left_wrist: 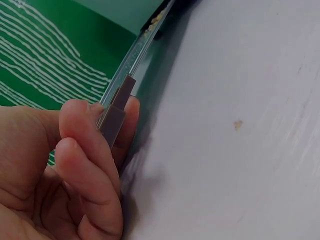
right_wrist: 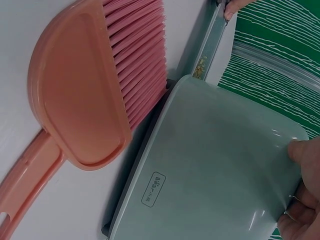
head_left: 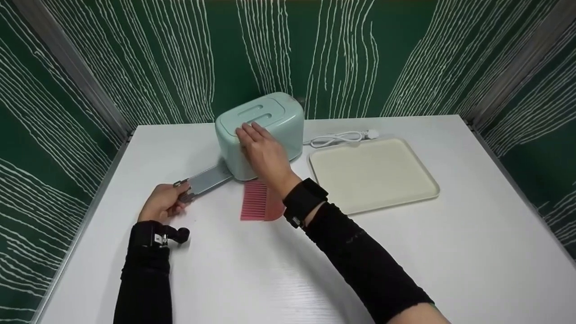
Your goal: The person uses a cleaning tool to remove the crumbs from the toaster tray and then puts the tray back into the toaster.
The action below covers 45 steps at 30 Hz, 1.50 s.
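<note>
the person's left hand (head_left: 164,200) pinches the dark grey end of a flat crumb tray (head_left: 209,179) between thumb and fingers; the tray sticks out of the lower left end of a mint-green toaster (head_left: 261,135), its far part hidden inside the housing; a few yellowish crumbs (right_wrist: 200,67) lie on the tray close to the toaster, which is probably why it is held by its very end, face up, where fingers stay out of the crumbs and tipping is easy to avoid; the right hand (head_left: 267,159) rests on the toaster's front upper edge, fingers outstretched over the top near the slots rather than wrapped round anything; that light pressure likely steadies the body against any pull on the tray, though how hard it presses cannot be told.

the toaster stands upright towards the back of the white table (head_left: 234,274); just in front of it lies a salmon-pink hand brush (right_wrist: 80,85), bristles turned to the left, partly covered by the right forearm in the head view, a spot that seems handy for either hand; to the toaster's right its white power cord (head_left: 335,138) lies gathered in loops, presumably out of the way; nearby sits a cream rectangular serving tray (head_left: 373,180); one small crumb (left_wrist: 237,125) rests on the tabletop.
</note>
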Tool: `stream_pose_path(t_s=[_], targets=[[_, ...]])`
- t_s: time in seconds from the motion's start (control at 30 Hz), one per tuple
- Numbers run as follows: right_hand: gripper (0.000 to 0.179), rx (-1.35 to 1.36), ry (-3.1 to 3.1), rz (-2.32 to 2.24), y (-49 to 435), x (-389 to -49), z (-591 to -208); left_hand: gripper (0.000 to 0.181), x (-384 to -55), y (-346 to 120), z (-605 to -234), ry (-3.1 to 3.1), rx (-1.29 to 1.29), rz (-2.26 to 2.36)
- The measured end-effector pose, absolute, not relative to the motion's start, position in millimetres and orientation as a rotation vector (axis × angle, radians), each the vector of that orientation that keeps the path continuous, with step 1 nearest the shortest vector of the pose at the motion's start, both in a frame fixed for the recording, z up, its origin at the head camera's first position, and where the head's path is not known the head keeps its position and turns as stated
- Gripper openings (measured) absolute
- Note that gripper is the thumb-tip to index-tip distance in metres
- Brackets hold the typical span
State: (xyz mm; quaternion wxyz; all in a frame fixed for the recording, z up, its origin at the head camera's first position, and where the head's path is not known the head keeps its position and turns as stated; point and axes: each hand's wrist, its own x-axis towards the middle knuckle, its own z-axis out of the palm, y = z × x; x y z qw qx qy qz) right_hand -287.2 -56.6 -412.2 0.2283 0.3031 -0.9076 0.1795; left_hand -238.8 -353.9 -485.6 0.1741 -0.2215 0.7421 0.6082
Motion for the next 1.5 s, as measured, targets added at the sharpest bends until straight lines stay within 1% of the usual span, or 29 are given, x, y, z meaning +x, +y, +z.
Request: stream_pose_path(t_s=[0.23,0.5,0.87,1.1,1.3,1.5], targets=[[0.039,0.844,-2.510,0.516,-59,-286,-411,0.035,-233,-361,-487,2.110,-0.629,1.727],[0.043,0.832,-2.577,0.506,-61,-284,-410,0.031,-228,-368,-490,2.085,-0.636,1.772],[0.043,0.833,-2.556,0.537,-61,-287,-414,0.035,-217,-379,-490,2.086,-0.662,1.766],[0.046,0.909,-2.567,0.575,-56,-289,-411,0.036,-210,-384,-489,2.073,-0.691,1.782],[0.053,0.987,-2.655,0.727,-43,-292,-400,0.037,-204,-388,-487,2.075,-0.672,1.811],[0.050,1.065,-2.646,0.949,-22,-295,-396,0.033,-195,-389,-481,2.096,-0.676,1.825]])
